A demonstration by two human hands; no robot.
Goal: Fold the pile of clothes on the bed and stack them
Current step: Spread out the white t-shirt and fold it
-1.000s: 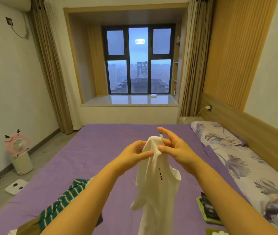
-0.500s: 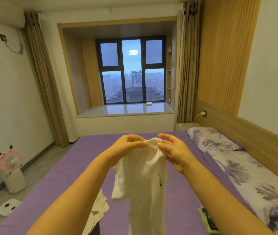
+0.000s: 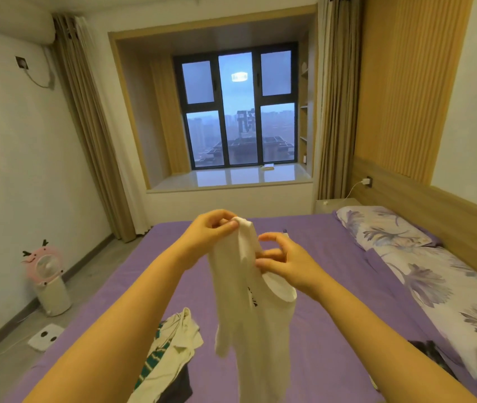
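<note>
The left hand (image 3: 211,231) is pinching the top of the white garment (image 3: 256,309) while the right hand (image 3: 288,264) is gripping it lower down, suspending it above the purple bed (image 3: 333,286), beside 1 unfolded clothes pile (image 3: 170,356).

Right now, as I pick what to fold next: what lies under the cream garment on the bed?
Under the cream garment lie a green-striped piece and dark fabric, on the purple sheet. What is deeper in the pile is covered.
</note>
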